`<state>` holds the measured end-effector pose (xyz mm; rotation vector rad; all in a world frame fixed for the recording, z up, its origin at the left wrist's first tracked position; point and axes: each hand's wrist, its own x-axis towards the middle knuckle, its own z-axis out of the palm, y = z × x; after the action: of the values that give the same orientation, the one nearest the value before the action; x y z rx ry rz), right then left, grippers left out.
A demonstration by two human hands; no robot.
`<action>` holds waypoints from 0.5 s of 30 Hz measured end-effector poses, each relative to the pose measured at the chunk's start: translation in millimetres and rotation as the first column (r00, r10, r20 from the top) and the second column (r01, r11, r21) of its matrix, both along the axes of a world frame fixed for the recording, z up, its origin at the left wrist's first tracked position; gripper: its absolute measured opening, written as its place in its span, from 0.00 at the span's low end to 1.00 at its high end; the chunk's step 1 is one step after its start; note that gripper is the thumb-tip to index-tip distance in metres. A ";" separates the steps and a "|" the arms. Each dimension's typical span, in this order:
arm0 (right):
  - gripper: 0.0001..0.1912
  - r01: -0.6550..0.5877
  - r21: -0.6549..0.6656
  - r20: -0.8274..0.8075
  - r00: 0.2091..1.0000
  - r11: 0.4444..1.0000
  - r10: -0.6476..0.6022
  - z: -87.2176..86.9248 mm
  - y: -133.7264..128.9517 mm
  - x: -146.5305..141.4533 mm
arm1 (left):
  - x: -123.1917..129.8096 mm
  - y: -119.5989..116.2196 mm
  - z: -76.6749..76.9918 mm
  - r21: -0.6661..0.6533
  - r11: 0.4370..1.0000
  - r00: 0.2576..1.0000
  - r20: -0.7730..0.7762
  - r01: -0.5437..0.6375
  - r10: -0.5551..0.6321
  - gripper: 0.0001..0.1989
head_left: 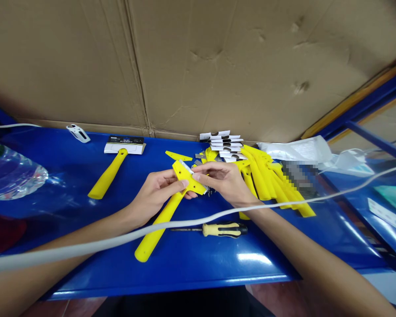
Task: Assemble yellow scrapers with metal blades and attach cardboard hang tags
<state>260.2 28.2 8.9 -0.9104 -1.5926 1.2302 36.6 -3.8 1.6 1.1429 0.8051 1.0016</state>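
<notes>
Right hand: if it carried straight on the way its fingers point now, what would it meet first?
The right hand points left; first in line is the thin silver metal blade set on the yellow plastic scraper head. Its fingers look already against it, though depth is hard to judge from this view.

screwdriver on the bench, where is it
In the head view, the screwdriver lies on the blue bench, below the right hand and just right of the yellow handle.

A blue bench (174,273), a cardboard wall (198,66) behind it, a plastic bottle (13,174) at left, a grey cable (95,237) across the view, a screwdriver (224,229) (yellow and black grip), a stack of cards (226,145), a white bag (293,149)
</notes>
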 end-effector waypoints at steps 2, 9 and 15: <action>0.11 0.006 -0.004 0.002 1.000 1.000 -0.006 0.2 -0.5 -0.3 | -0.2 -0.7 0.4 0.012 1.000 1.000 -0.002 0.003 -0.002 0.15; 0.09 -0.065 -0.035 -0.010 0.998 0.997 0.065 -2.2 -0.9 0.1 | -2.1 -1.4 0.2 0.021 1.000 1.000 -0.010 -0.001 0.001 0.16; 0.07 -0.083 -0.049 -0.079 0.994 0.995 0.079 -2.7 0.0 1.1 | -1.2 0.1 -3.0 -0.076 0.996 0.999 0.031 0.044 -0.042 0.17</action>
<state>261.3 28.3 6.2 -0.8274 -1.5559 1.3531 35.4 -3.7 -1.4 1.0733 0.7858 0.9425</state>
